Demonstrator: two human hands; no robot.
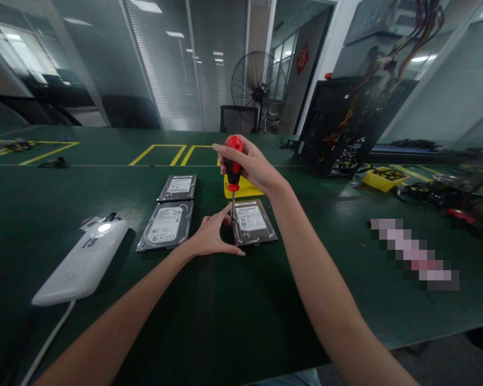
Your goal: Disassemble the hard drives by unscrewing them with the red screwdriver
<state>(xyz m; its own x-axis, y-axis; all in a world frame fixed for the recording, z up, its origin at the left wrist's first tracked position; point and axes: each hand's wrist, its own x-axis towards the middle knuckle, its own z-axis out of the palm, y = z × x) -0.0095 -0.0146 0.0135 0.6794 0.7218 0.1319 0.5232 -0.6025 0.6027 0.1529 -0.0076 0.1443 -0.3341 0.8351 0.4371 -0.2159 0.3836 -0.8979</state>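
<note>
A red and black screwdriver (pixel 233 170) stands nearly upright in my right hand (pixel 256 163), whose fingers are closed around its handle. Its metal shaft points down to the left edge of a hard drive (pixel 251 220) lying label up on the table. The exact spot where the tip meets the drive is too small to make out. My left hand (pixel 212 234) steadies this drive from the left, thumb stretched along the near edge and fingers at the far left side. Two more hard drives lie to the left, a nearer one (pixel 165 224) and a farther one (pixel 178 187).
Behind the drive sits a yellow container (pixel 243 187), partly hidden. On the left lies a white corded device (pixel 82 262). An open black computer case (pixel 334 126), a yellow tray (pixel 382 179) and tangled cables occupy the right of the green table (pixel 225 311).
</note>
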